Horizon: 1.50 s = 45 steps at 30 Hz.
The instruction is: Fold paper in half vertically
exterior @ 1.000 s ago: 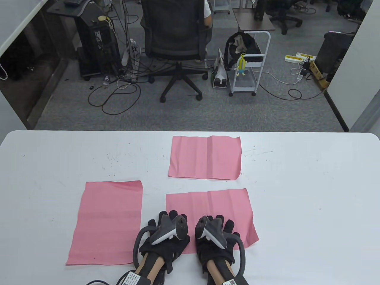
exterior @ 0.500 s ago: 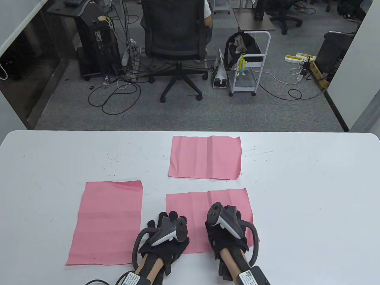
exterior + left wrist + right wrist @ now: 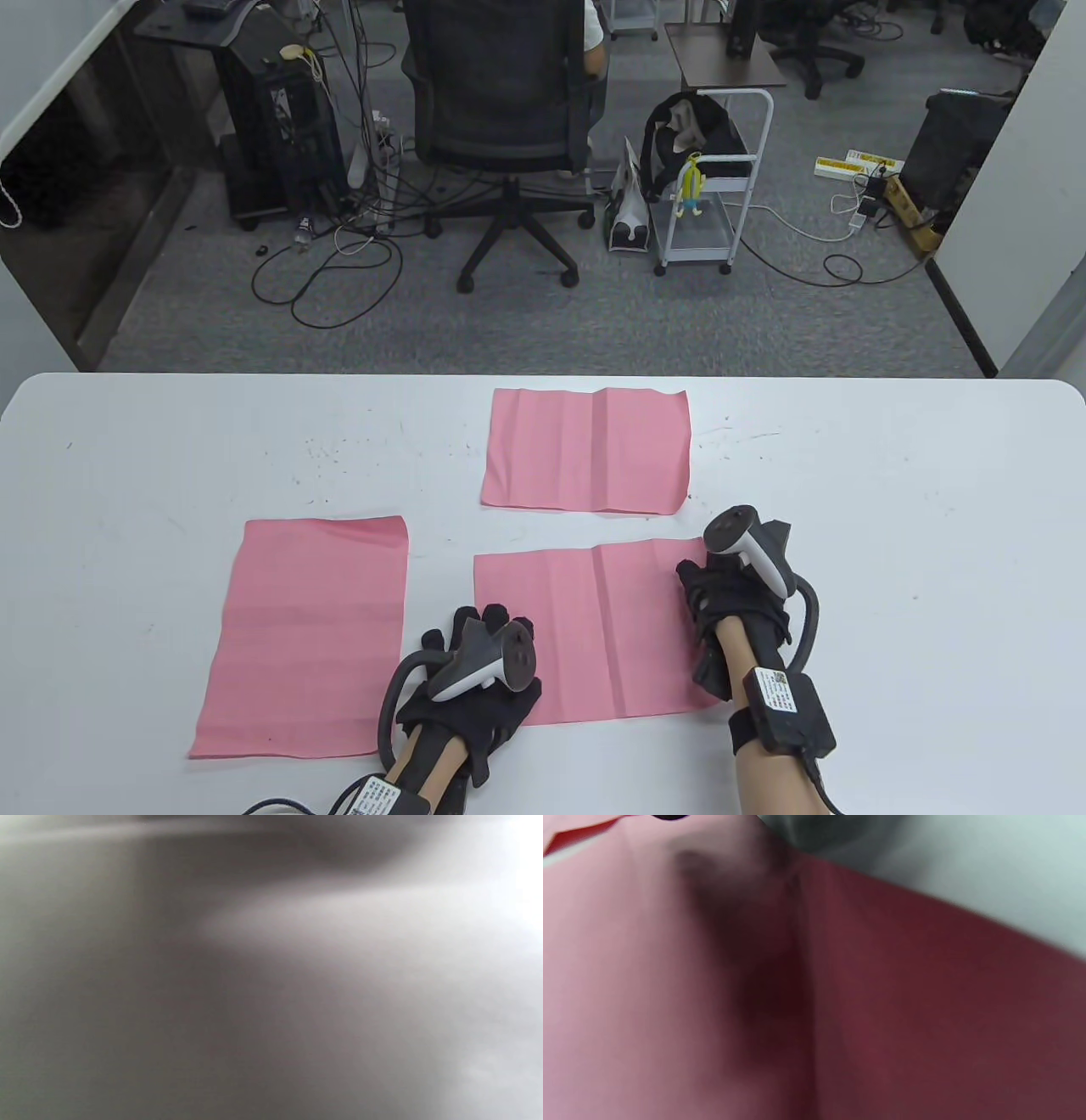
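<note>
Spreading across the room's near side, the white tabletop (image 3: 891, 509) carries three pink sheets: a tall one (image 3: 305, 637) at left, a creased one (image 3: 585, 450) farther back, and the paper (image 3: 585, 628) nearest the person, lying flat with a centre crease. Her left hand (image 3: 471, 679) rests palm-down on its near left corner, fingers spread. Her right hand (image 3: 734, 594) sits at its right edge; whether those fingers grip it, I cannot tell.
</note>
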Each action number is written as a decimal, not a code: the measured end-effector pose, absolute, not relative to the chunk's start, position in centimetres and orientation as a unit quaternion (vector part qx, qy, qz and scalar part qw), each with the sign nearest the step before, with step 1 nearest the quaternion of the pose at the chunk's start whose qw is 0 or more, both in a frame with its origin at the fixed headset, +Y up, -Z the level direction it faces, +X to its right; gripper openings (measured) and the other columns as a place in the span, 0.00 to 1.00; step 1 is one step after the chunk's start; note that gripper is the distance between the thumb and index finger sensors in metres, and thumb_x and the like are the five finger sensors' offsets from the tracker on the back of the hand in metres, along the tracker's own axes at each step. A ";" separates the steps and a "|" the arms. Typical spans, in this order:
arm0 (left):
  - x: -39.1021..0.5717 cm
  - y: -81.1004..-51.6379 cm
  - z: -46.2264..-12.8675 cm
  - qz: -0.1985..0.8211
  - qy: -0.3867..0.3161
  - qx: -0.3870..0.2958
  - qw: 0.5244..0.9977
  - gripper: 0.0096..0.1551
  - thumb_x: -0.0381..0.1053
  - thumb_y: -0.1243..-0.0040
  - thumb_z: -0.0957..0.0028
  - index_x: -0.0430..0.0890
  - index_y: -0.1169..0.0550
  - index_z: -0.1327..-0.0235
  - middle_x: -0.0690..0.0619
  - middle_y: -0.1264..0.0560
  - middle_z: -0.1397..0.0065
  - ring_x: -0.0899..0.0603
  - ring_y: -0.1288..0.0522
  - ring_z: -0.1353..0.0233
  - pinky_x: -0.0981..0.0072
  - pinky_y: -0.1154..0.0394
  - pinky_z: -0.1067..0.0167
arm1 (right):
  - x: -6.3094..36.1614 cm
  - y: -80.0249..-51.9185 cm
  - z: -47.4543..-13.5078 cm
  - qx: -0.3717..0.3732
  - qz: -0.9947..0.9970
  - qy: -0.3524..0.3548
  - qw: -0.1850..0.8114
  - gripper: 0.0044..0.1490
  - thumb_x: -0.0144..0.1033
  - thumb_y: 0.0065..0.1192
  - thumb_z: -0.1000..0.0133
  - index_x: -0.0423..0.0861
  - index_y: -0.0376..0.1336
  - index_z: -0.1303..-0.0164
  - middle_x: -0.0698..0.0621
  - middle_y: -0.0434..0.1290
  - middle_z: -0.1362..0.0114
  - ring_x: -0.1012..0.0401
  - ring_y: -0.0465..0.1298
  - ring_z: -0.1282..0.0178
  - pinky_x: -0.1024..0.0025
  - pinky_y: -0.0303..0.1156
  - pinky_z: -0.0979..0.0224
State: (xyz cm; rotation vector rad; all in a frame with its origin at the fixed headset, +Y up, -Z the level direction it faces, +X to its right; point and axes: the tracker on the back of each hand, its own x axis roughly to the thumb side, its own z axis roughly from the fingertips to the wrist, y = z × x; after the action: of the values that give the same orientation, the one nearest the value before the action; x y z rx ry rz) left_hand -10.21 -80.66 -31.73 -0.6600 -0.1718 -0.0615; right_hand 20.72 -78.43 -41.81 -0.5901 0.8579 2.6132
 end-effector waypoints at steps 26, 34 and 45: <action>-10.3 -80.7 -31.8 -0.027 -0.086 -0.325 0.941 0.47 0.74 0.75 0.45 0.63 0.71 0.19 0.56 0.76 0.13 0.37 0.75 0.14 0.30 0.67 0.20 | 24.8 -77.5 -40.1 -0.127 0.802 0.325 0.485 0.38 0.58 0.50 0.44 0.50 0.58 0.27 0.46 0.52 0.14 0.45 0.40 0.14 0.41 0.36 0.20; -10.3 -80.7 -31.8 -0.026 -0.086 -0.324 0.942 0.47 0.74 0.75 0.45 0.63 0.71 0.19 0.56 0.76 0.13 0.37 0.75 0.14 0.30 0.67 0.20 | 24.2 -76.2 -37.0 -0.024 0.709 0.310 0.633 0.42 0.58 0.47 0.42 0.47 0.53 0.21 0.41 0.53 0.15 0.39 0.54 0.17 0.37 0.50 0.20; -10.3 -80.8 -31.8 -0.027 -0.086 -0.322 0.942 0.47 0.74 0.75 0.45 0.63 0.71 0.19 0.56 0.76 0.13 0.37 0.74 0.14 0.31 0.66 0.20 | 15.8 -74.9 -34.1 0.099 0.761 0.275 0.580 0.41 0.57 0.44 0.42 0.50 0.50 0.20 0.44 0.52 0.14 0.41 0.49 0.15 0.37 0.47 0.19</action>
State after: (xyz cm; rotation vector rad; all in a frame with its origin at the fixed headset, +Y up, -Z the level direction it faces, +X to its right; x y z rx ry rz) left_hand -10.26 -80.75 -31.78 -0.6568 -0.1744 -0.0560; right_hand 15.77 -74.91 -34.14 0.2305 0.6433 1.7778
